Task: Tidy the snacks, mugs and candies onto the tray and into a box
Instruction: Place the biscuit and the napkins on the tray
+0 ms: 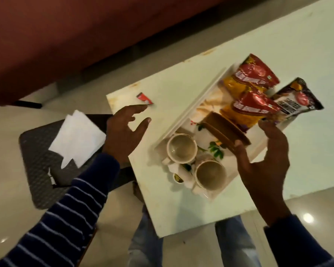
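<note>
A white tray [191, 110] lies slanted on the pale table [174, 212]. On it stand two empty cream mugs [181, 149] [210, 175], a flat brown box [220, 124], two red-and-yellow snack packets [253, 78] [247, 108] and a dark snack packet [297, 97]. A small wrapped candy [176, 178] lies by the mugs. A red candy wrapper [144, 98] lies alone on the table to the left of the tray. My left hand [123, 132] is spread, its fingertips just short of that wrapper. My right hand [262, 162] is spread at the tray's right side, thumb touching the brown box's end.
To the left of the table stands a dark mesh chair seat [37, 162] with white paper napkins [77, 137] on it. A dark red wall or sofa fills the top. My jeans-clad legs [147, 247] show below the table's near edge, above a glossy floor.
</note>
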A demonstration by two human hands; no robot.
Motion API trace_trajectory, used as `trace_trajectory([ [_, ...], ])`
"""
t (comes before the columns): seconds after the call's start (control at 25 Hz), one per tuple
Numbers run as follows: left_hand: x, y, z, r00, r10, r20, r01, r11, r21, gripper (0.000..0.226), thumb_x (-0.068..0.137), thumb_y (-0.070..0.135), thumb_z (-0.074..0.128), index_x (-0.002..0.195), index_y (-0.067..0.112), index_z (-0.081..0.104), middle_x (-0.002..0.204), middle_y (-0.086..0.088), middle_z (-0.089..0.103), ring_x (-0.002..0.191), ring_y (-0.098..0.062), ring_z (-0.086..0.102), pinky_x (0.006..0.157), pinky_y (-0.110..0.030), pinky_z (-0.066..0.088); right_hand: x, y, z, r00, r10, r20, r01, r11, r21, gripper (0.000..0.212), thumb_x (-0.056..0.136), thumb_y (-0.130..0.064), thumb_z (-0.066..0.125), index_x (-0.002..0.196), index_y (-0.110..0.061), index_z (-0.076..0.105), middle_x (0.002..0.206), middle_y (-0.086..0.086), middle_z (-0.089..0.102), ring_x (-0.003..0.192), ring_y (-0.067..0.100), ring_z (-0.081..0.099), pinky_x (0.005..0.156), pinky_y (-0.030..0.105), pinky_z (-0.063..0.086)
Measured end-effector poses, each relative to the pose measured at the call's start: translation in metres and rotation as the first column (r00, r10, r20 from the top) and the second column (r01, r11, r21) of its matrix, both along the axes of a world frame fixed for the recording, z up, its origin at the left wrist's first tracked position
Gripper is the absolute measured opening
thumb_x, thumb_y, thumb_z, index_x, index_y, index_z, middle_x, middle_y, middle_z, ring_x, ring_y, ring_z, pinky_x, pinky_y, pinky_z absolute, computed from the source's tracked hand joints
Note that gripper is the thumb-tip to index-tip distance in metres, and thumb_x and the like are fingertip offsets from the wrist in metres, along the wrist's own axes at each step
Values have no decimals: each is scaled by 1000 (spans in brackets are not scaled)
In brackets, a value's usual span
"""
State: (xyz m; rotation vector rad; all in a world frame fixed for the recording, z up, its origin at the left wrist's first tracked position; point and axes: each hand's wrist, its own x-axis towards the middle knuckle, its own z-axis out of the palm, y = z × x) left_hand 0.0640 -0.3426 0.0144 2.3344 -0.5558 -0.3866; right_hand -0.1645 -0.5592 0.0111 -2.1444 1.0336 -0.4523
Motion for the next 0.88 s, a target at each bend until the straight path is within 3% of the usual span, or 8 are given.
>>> trace_trajectory([
  [0.12,16,83,11,928,369,57,-373,926,63,31,92,29,70,119,15,68,117,5,69,102,-9,66,84,-15,53,40,35,27,995,46,89,-44,998,-33,49,91,-26,65,134,-13,48,135,8,53,128,24,50,106,29,42],
  [0.28,36,173,14,698,716,1,-710,691,138,37,92,32,67,124,15,63,122,0,68,107,-12,63,79,-9,45,114,107,30,959,235,157,-265,942,208,46,90,-17,68,133,-13,52,131,0,59,118,16,59,95,35,53],
  [0.36,46,205,4,640,767,-53,-742,634,219,43,91,33,68,126,10,60,123,-6,67,106,-16,62,85,-11,46,151,147,22,944,317,93,-328,863,383,46,89,-23,68,132,-21,53,129,-10,60,111,5,60,88,25,54],
  [0.44,53,228,-11,559,792,-247,-751,609,254,47,88,39,69,122,8,60,118,-9,69,107,-23,66,97,-34,52,183,182,7,916,401,1,-334,761,557,45,90,-27,69,132,-26,54,128,-14,60,109,4,61,81,17,52],
  [0.52,55,239,-24,478,783,-399,-775,589,228,48,85,43,73,117,9,61,112,-5,71,103,-21,69,90,-36,55,211,212,-12,876,473,-93,-301,688,660,46,91,-32,68,134,-27,53,132,-11,58,112,8,60,77,10,46],
  [0.64,52,237,-42,520,767,-376,-760,616,207,50,78,43,80,116,19,57,116,0,67,100,-11,66,80,-22,52,248,239,-35,837,516,-180,-240,644,726,53,92,-38,66,140,-24,49,141,-6,54,118,10,54,86,19,44],
  [0.72,49,233,-53,569,750,-338,-730,649,214,68,71,51,83,123,17,57,122,-3,63,107,-18,64,88,-33,57,268,247,-46,830,522,-194,-213,620,755,56,91,-39,64,142,-21,47,137,-4,55,118,13,54,88,23,46],
  [0.88,49,234,-68,475,794,-380,-817,559,145,69,66,41,89,121,16,55,121,-4,63,104,-19,64,87,-40,59,296,258,-55,797,570,-200,-241,603,760,55,91,-44,64,139,-22,47,118,-9,57,105,11,57,74,18,46],
])
